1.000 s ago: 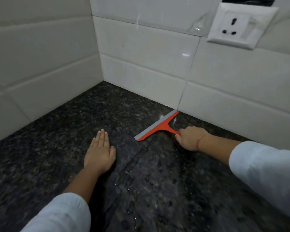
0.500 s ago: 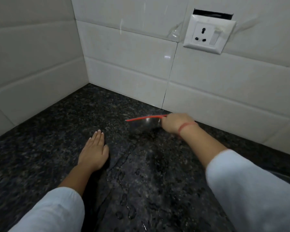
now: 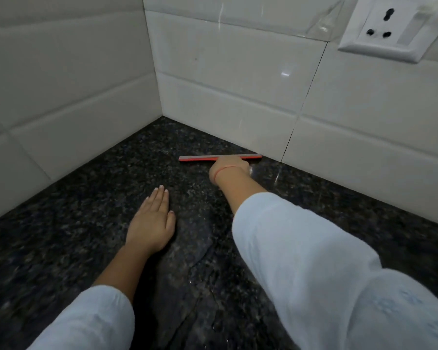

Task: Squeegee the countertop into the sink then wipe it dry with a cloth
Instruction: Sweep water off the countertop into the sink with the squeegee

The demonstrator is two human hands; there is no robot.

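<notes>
Two white-tiled walls (image 3: 74, 79) meet in a corner over a dark speckled stone table (image 3: 61, 223), wet in streaks near the middle. A white socket plate (image 3: 390, 26) sits high on the back wall. The squeegee (image 3: 200, 158), orange with a grey blade, lies with its long axis left to right, right end touching the back wall. The right hand (image 3: 229, 166) has its fingers clamped on the squeegee's handle; the left hand (image 3: 152, 221) lies flat, fingers together.

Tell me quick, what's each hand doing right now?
Left hand: open, flat on the countertop, holding nothing.
Right hand: closed on the squeegee near the back wall.
</notes>
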